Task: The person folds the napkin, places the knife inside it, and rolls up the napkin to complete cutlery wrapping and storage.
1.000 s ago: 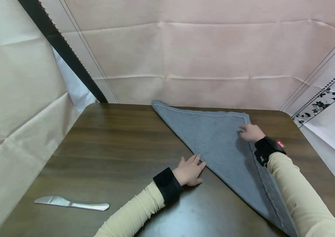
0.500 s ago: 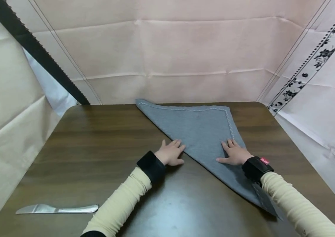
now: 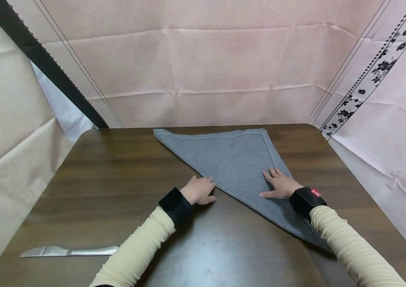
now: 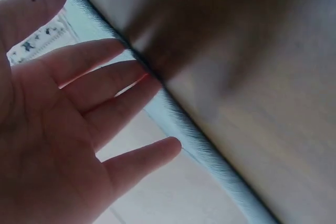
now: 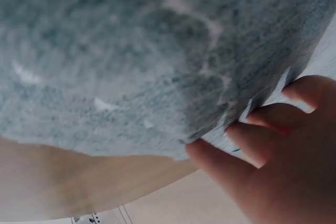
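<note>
A grey-blue cloth [image 3: 224,155] with pale stitching along its hem lies folded in a triangle on the wooden table. Its long folded edge runs diagonally toward the front right, where the right sleeve covers part of the corner. My left hand [image 3: 198,191] is at the middle of that fold. In the left wrist view its fingers [image 4: 110,77] are mostly straight, with the tips at the cloth's edge [image 4: 194,135]. My right hand [image 3: 280,185] rests spread on the cloth near its stitched right side. The right wrist view has those fingertips [image 5: 210,156] on the fabric.
A metal table knife [image 3: 68,251] lies at the front left of the table [image 3: 124,167], its handle end beside the left sleeve. Pale fabric sheets [image 3: 206,63] hang behind the table and on both sides.
My right hand has come down from the stitched right edge and spread over the cloth. Since half a second ago the cloth has shifted slightly left, with both hands shifting the same way.
</note>
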The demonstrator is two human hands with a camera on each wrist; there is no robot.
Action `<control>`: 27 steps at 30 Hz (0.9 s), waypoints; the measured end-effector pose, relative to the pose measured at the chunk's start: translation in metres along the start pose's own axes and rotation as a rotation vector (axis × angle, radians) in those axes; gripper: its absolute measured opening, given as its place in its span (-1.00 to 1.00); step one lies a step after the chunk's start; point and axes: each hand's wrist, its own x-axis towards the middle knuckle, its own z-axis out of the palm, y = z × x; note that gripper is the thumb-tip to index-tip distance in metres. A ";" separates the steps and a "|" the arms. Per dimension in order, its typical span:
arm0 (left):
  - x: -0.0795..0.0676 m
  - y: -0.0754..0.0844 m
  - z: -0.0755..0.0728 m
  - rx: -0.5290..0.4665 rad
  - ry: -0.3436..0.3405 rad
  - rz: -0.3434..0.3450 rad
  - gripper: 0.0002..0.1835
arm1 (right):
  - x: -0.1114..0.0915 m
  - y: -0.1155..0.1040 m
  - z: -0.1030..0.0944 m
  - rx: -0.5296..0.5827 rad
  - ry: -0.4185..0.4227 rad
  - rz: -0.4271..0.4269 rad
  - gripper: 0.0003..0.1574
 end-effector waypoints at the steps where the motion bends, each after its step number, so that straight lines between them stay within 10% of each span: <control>1: -0.003 0.002 0.001 0.021 0.019 0.011 -0.45 | 0.000 0.000 -0.001 0.006 -0.007 -0.007 0.09; 11: -0.022 0.029 0.008 0.127 0.170 0.139 -0.66 | 0.005 0.002 -0.010 0.025 -0.093 -0.044 0.11; 27: -0.039 0.036 0.010 -0.168 0.218 0.300 -0.55 | 0.020 -0.007 -0.019 0.039 -0.148 -0.069 0.03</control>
